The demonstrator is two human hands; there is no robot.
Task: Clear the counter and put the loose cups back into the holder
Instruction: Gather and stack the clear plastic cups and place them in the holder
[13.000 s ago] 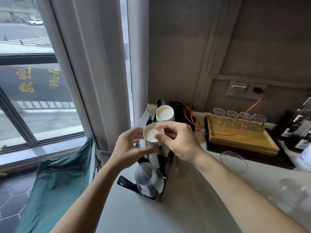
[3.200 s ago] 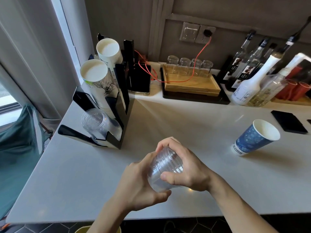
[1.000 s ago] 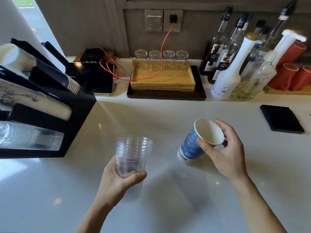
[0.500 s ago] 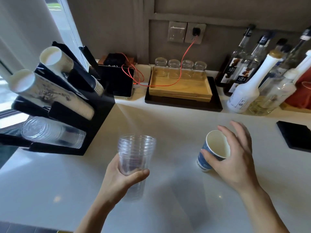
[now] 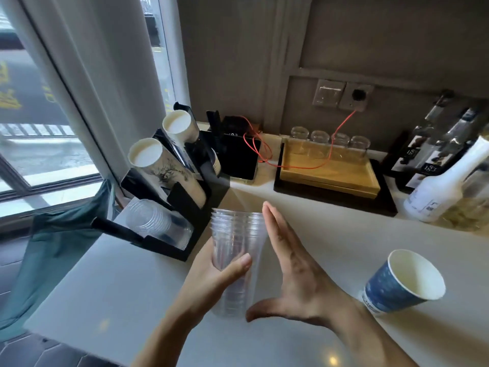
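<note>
A stack of clear plastic cups (image 5: 235,234) stands upright in the grip of my left hand (image 5: 211,282) above the white counter (image 5: 119,282). My right hand (image 5: 293,276) is flat and open just right of the stack, fingers pointing up, holding nothing. A blue paper cup (image 5: 397,284) rests tilted on the counter at the right, apart from both hands. The black cup holder (image 5: 201,186) stands at the counter's left end with two rows of white paper cups (image 5: 158,165) and a row of clear cups (image 5: 156,223) lying in its bottom slot.
Behind the holder sit a black device (image 5: 239,157) with a red cable and a wooden tray (image 5: 328,173) with several glasses. Bottles (image 5: 439,186) crowd the right rear. A curtain, a window and a green bag (image 5: 53,250) lie left of the counter edge.
My right hand let go of the blue cup, which now rests on the counter, and moved left beside the clear stack. The view swung left toward the holder.
</note>
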